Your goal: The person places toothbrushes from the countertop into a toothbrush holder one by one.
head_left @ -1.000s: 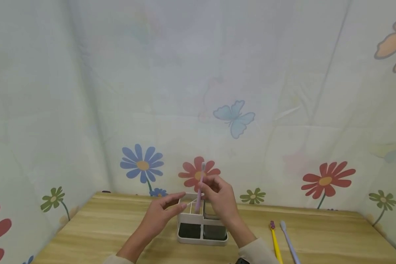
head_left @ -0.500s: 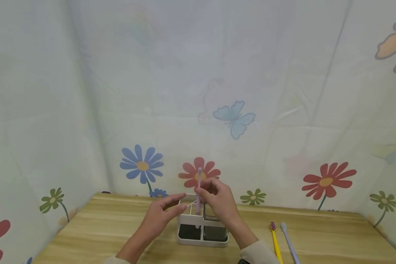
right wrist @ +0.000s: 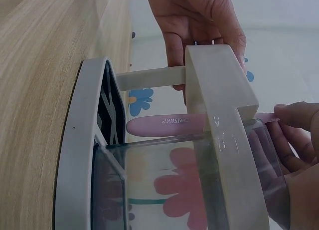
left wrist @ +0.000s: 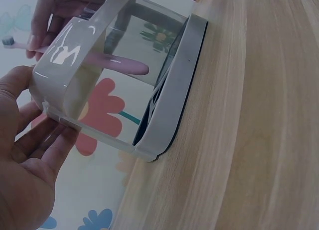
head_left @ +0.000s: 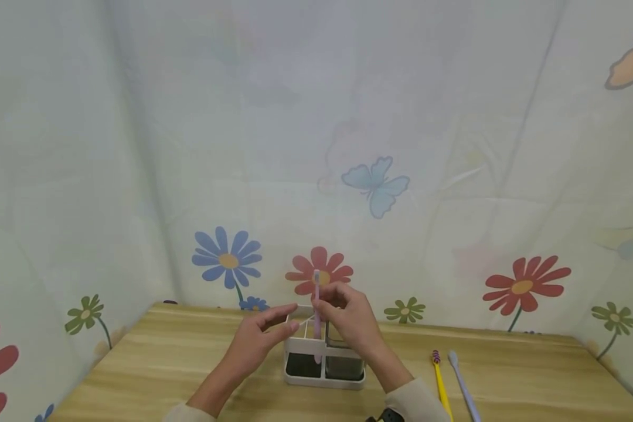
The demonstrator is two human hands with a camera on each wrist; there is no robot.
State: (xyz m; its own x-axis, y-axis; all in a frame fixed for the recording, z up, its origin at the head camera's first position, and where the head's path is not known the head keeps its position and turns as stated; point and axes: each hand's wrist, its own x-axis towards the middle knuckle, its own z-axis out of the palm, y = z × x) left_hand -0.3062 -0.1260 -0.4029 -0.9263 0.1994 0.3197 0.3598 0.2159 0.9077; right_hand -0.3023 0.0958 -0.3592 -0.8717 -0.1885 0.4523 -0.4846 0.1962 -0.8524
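A white toothbrush holder [head_left: 305, 346] with a dark base tray stands on the wooden table. My left hand [head_left: 253, 341] grips its upper frame at the left, thumb on top and fingers against the side in the left wrist view. My right hand [head_left: 352, 319] pinches a pink toothbrush [head_left: 317, 328] near its neck, head up. The brush stands almost upright through a slot in the frame. In the right wrist view, the rounded end of its handle [right wrist: 164, 125] hangs below the frame, just above the tray. A clear cup [head_left: 344, 368] sits in the holder's right compartment.
To the right on the table [head_left: 527, 375] lie a yellow toothbrush [head_left: 441, 384] and a pale purple toothbrush [head_left: 463, 384], side by side. A flower-printed curtain [head_left: 432, 246] hangs behind and around the table.
The pink toothbrush has moved down through the slot and slightly left, and has become more upright. The right hand shifted with it. The left hand has stayed on the frame.
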